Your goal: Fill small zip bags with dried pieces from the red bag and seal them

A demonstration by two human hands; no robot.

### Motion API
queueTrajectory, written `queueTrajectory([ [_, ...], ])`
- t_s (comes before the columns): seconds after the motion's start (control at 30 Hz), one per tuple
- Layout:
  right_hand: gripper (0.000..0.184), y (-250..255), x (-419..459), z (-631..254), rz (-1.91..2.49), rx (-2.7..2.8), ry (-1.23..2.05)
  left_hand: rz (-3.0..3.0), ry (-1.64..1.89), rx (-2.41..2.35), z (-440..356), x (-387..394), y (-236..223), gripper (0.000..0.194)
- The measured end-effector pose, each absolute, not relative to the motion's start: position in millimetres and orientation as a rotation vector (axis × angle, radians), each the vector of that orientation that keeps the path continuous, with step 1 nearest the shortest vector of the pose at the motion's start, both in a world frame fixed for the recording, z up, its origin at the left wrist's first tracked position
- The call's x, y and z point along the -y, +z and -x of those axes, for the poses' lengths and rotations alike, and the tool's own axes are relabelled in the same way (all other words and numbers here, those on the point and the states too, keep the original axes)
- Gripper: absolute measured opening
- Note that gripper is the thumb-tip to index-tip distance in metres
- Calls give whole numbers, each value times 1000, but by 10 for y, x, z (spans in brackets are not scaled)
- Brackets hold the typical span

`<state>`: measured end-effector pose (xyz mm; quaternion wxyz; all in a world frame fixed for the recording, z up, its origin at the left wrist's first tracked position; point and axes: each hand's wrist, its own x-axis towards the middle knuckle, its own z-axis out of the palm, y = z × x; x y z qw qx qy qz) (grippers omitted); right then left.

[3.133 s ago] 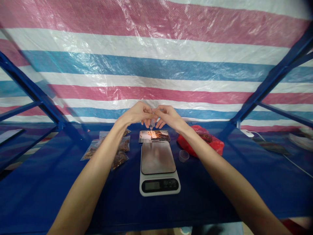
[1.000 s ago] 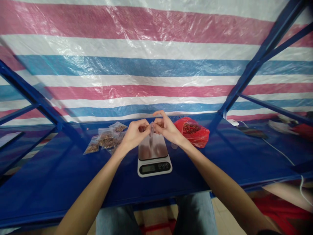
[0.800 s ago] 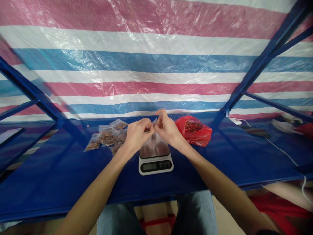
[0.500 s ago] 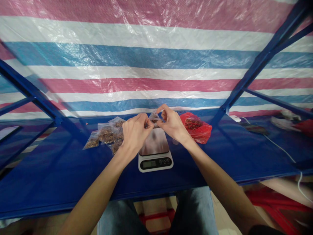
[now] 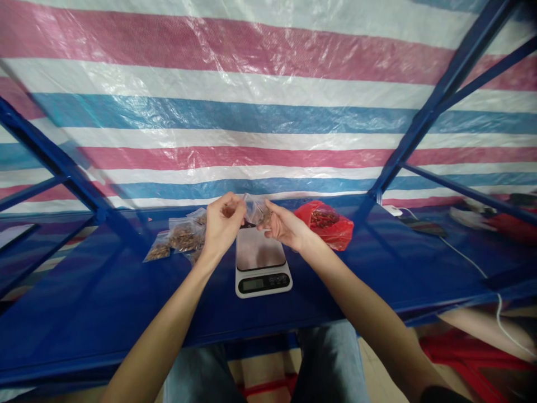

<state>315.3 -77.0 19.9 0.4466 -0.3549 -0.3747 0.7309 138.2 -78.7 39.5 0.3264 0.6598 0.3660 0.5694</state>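
Blue table (image 5: 62, 319) under a woven striped tarp (image 5: 251, 112): above our steel scale (image 5: 258, 249), our right hand (image 5: 285, 228) pinches a crinkled clear bag (image 5: 255, 209) between its fingers; our left hand (image 5: 222, 224) bunches its fingers just beside it.

- Both forearms are bare from the wrist up, long and slim: left forearm (image 5: 161, 324), right forearm (image 5: 363, 305).
- The left hand (image 5: 222, 224) and right hand (image 5: 287, 230) are bare too, with nothing worn on the fingers that I can make out.
- A black sleeve cuff (image 5: 442, 394) shows at the bottom of the view, up by the right elbow.
- Below the bench's (image 5: 84, 313) front edge, pale blue jeans (image 5: 331, 364) cover both legs, darker along the inner thighs.
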Motion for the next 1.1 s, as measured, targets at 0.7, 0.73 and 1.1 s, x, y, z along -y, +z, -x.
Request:
queueTrajectory([
  [0.7, 46, -44, 734, -5187, 1848, 1439, -156, -2105, 1358, -1411, -357, 395, -197, 61],
  [0.73, 44, -31, 719, -5159, 1885, 1498, -213, -2134, 1332, -1427, -347, 403, -208, 61],
  [1.1, 42, 167, 592, -5066, 1868, 2009, -175, -2151, 1255, -1513, -272, 374, -278, 63],
])
